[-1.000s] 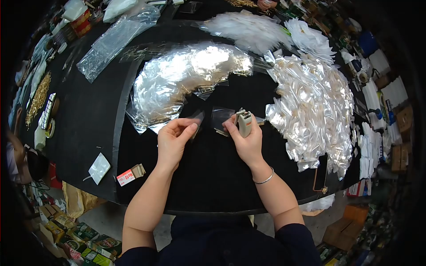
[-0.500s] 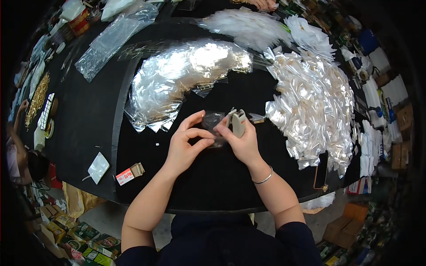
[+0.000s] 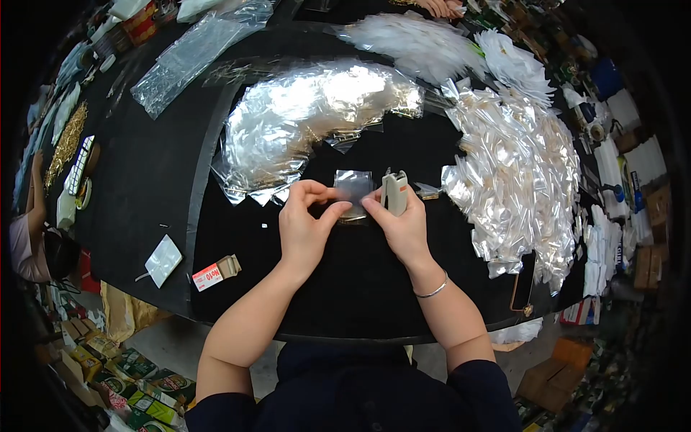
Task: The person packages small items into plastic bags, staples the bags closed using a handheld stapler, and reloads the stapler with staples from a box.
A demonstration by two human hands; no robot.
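Note:
A small clear plastic bag (image 3: 353, 182) is held upright between my two hands over the black tabletop. My left hand (image 3: 306, 219) pinches its left side with thumb and fingers. My right hand (image 3: 404, 227) is wrapped round a pale grey stapler (image 3: 394, 194), while its thumb and fingertip touch the bag's right side. The stapler stands upright in the palm, beside the bag rather than on it. Whatever is inside the bag is too blurred to make out.
Beyond my hands spreads a pile of flat clear bags (image 3: 288, 115). A heap of folded bags (image 3: 511, 173) covers the right side. At left lie a staple box (image 3: 214, 273) and a white square packet (image 3: 164, 261). Another person's arm (image 3: 36, 191) is at far left.
The bag has come up flatter and more visible between my hands. My right hand and the stapler have shifted slightly right; the view has also moved a little.

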